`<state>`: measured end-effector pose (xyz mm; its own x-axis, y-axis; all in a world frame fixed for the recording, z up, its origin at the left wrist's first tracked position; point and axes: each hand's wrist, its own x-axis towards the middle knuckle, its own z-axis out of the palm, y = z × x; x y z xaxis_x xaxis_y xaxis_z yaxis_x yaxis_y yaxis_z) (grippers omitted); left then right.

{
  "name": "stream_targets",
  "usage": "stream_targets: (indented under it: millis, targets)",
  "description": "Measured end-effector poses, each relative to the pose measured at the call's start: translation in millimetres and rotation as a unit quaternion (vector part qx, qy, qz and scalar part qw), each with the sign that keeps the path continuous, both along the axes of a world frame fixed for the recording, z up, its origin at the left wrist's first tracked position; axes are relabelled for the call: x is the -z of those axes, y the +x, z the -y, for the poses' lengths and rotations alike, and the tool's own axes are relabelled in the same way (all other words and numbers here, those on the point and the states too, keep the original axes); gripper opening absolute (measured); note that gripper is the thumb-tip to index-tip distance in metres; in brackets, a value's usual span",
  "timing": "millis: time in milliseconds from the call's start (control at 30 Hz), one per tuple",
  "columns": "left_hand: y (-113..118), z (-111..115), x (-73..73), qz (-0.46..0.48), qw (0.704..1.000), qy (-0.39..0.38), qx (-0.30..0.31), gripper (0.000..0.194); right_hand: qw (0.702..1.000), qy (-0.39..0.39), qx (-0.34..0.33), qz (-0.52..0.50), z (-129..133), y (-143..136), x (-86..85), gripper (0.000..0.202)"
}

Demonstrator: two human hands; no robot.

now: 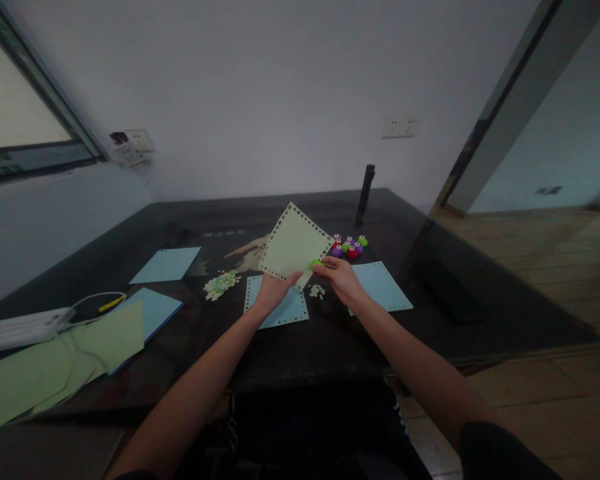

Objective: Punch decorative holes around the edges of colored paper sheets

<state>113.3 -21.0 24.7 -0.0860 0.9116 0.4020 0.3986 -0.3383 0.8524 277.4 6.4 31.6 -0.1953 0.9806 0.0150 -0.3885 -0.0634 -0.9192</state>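
My left hand [276, 291] grips the lower edge of a pale green paper sheet [296, 241], tilted up off the table, with small holes punched along its edges. At the sheet's lower right edge, my right hand [341, 276] is closed on a small green craft punch [316, 265]. Below the hands lies a light blue sheet [287, 311] with punched edges. Small punched-out paper bits [317, 291] lie between the hands, and a larger heap of bits [221, 285] is to the left. Several red, purple and green punches [352, 251] cluster behind my right hand.
Another blue sheet [383, 287] lies right, beside a dark flat object [449, 293]. A black upright post [365, 195] stands at the back. Blue paper [166, 265], green sheets [115, 337], a white power strip [25, 329] and a cable occupy the left.
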Motion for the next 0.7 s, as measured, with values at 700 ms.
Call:
stream_targets:
  millis: [700]
  targets:
    - [8.0,2.0,4.6,-0.006,1.0,-0.006,-0.023,0.055,0.999,0.011,-0.031,0.014,-8.5,8.8,0.0,0.033]
